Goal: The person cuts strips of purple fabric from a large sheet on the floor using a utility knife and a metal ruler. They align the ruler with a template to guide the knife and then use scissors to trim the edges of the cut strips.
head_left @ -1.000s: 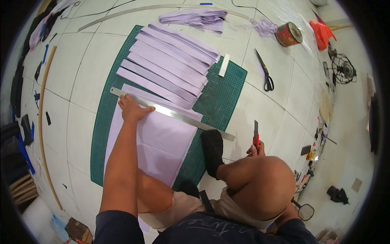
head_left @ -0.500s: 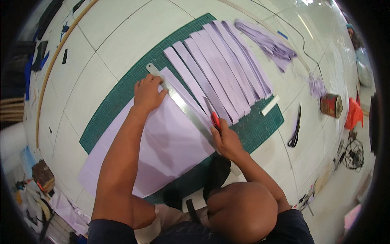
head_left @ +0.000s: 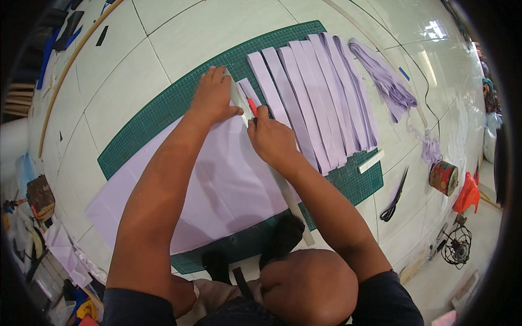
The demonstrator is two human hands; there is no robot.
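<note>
A green gridded cutting mat (head_left: 130,142) lies on the floor under a layered sheet of lilac fabric (head_left: 217,179). Along the fabric's right part runs a long metal ruler (head_left: 237,96). My left hand (head_left: 212,98) grips the ruler's far end, thumb on the near side and fingers curled over the tip. My right hand (head_left: 274,140) is closed around a red utility knife (head_left: 252,105) beside the ruler, close to the left thumb; its blade cannot be made out. Several folded lilac strips (head_left: 312,103) lie side by side to the right.
A bunched lilac bundle (head_left: 383,81) lies beyond the strips. Black scissors (head_left: 394,198), a white bar (head_left: 371,162), a rusty tin (head_left: 443,178) and a red plastic bag (head_left: 466,194) are on the right. My feet (head_left: 283,236) stand at the mat's near edge.
My right hand has moved with the utility knife from the ruler's near part up to its far end. The left hand stays on the ruler's far end, its fingers now over the tip.
</note>
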